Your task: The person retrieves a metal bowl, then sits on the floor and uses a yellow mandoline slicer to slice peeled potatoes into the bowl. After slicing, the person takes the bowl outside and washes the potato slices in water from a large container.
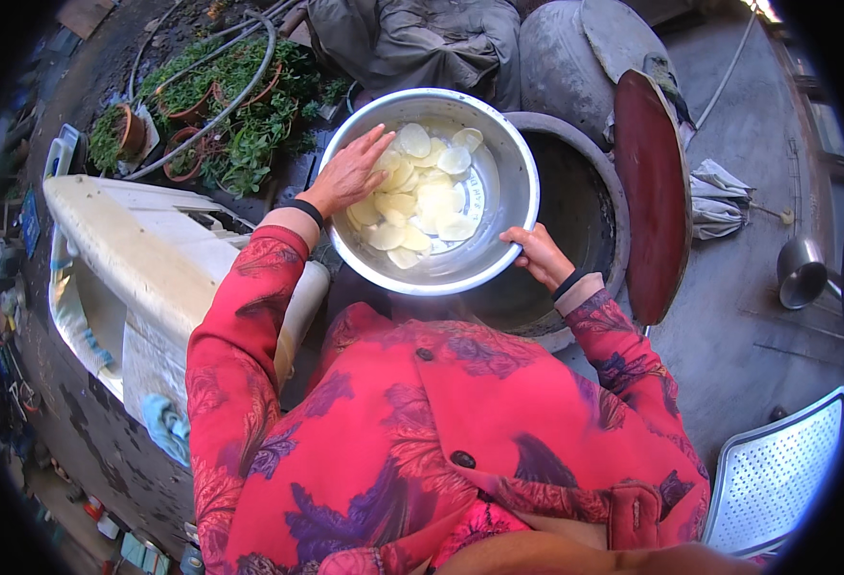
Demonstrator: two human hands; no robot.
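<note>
A wide, shiny metal basin [514, 195] is held out before me, with several thin pale-yellow slices [429, 200], apparently potato, lying in it. On its right side my right hand [540, 255] is closed on the rim, thumb on top. My left hand [353, 170] reaches over the left rim with fingers stretched out, against or just above the slices at that side; whether it touches them I cannot tell. Black bands circle both wrists.
Beneath the basin's right side stands a large dark round vat [575, 192], beside an upright dark-red round board [649, 196]. A cream-coloured washing machine [144, 230] is at left, potted plants [240, 125] beyond. A metal pot [801, 272] and perforated chair [776, 474] stand right.
</note>
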